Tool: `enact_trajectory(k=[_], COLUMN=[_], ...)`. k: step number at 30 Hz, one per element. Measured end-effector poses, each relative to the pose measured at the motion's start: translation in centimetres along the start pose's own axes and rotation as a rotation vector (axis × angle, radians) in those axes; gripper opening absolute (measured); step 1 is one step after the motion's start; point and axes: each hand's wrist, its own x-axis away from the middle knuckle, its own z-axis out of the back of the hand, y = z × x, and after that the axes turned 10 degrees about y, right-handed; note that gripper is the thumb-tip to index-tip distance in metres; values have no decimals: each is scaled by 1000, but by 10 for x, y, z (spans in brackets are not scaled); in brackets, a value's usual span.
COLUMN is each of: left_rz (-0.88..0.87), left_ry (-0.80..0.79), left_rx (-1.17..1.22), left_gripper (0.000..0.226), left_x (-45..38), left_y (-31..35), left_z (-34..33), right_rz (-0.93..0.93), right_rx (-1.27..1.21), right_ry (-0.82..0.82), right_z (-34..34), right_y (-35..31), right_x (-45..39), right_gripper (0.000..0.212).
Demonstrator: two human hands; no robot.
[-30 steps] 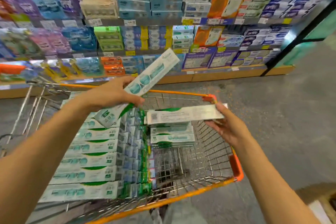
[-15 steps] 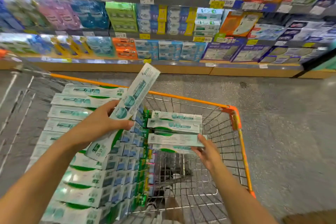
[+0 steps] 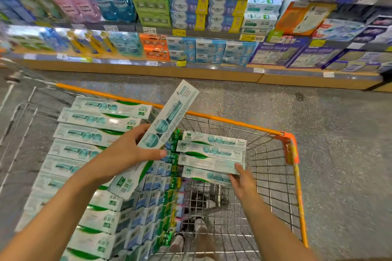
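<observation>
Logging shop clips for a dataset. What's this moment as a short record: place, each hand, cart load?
place: store aisle, wire cart before stocked shelves
left hand: grips a tilted toothpaste box above the cart
right hand: touches the small stack at its right end; grip unclear
cart load: large stack of like boxes on the left
</observation>
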Motion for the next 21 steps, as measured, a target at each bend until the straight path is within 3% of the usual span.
enact_trajectory(k=[7,10,13,15,21], left_rz=[15,16,26,34,-19], left_ry=[-12,-30,-28,-32,-68], left_rx=[-13,-48,-91,-110,-96], left_gripper=[85,84,102,119,87], left_x=[-5,-3,-2,-2,1], left_y=[-2,1,1,2,13], left_z=[-8,-11,-12,-12,-25], right_rz=[-7,-51,-129,-163,-446], right_rx=[99,365,623,649,333], right_ry=[-63,-189,-331,-348,-492], right_z=[12,23,43,67,113], right_y=[-6,-26,-48,-56,-15], right_x=[-3,19,53,75,129], right_gripper=[43,36,54,62,94])
